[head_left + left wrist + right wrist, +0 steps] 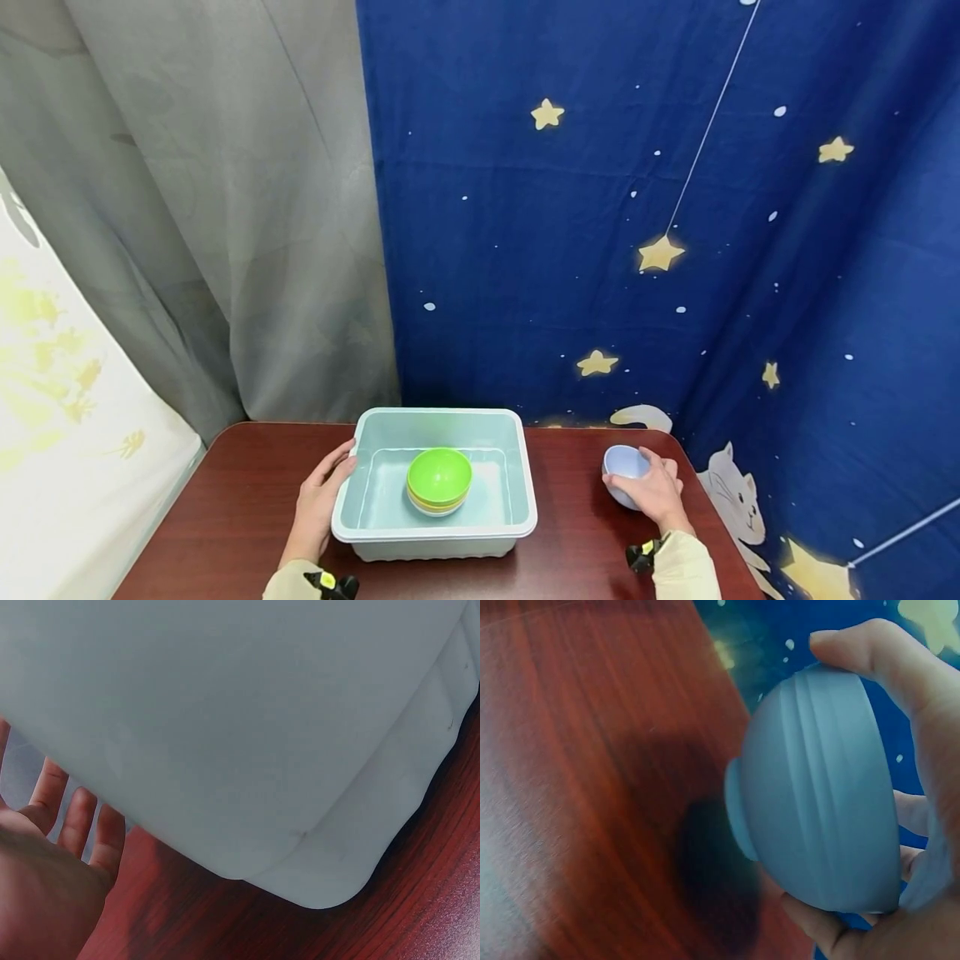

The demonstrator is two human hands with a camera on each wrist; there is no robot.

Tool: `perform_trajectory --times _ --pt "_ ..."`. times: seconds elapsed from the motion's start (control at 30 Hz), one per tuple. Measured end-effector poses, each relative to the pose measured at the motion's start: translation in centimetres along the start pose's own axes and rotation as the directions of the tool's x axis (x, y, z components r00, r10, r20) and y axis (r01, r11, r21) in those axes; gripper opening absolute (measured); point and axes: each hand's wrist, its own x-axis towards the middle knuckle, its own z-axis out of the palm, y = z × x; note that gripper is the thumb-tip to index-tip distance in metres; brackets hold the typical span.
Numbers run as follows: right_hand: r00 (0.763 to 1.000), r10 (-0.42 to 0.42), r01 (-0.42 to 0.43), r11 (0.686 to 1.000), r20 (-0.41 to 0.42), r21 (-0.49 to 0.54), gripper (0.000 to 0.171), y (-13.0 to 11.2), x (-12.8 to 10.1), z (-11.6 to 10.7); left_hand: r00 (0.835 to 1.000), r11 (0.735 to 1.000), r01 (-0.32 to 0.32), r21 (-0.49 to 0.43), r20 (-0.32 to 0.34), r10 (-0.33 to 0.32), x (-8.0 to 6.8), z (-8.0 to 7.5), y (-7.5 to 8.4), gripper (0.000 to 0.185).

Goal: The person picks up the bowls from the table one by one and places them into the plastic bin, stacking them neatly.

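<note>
My right hand [651, 487] grips a light blue bowl [621, 467] at the table's right side, thumb and fingers spread round its rim. In the right wrist view the bowl's ridged outer wall and foot [739, 810] show, with a dark shadow on the wood beside the foot. My left hand [318, 504] rests its nearly straight fingers against the left rim of a pale mint plastic basin [435, 533]. Inside the basin stands a small stack of bowls, a green bowl [440, 475] on top, yellow and whitish rims below. From the left wrist, the basin's outer wall [225, 735] fills most of the view.
The dark red-brown wooden table [570, 533] carries everything. Behind it hang a grey curtain [300, 250] and a blue star-patterned curtain [525, 250]. A white cloth [67, 433] hangs along the left. The table's right edge runs close beside my right hand.
</note>
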Motion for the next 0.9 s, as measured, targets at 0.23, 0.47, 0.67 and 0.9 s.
perform_trajectory --times 0.23,0.47,0.67,0.9 --pt "0.999 -0.048 0.047 0.998 0.012 0.030 0.107 -2.3 0.0 -0.8 1.000 1.000 -0.005 -0.003 -0.004 0.005 0.0 0.1 0.0 0.065" --pt "0.994 -0.104 0.105 0.994 0.040 -0.016 0.109 -5.1 0.1 -1.7 1.000 1.000 -0.010 0.001 -0.005 0.010 0.1 0.1 0.1 0.066" --pt "0.984 -0.164 0.168 0.984 0.067 -0.055 0.106 -7.3 -0.4 -2.7 1.000 1.000 -0.001 0.010 -0.005 0.001 0.0 -0.1 0.1 0.069" --pt "0.966 -0.249 0.253 0.965 0.067 -0.063 0.104 -9.9 -1.1 -3.6 1.000 1.000 0.002 0.009 -0.006 -0.002 -0.2 0.0 0.2 0.068"
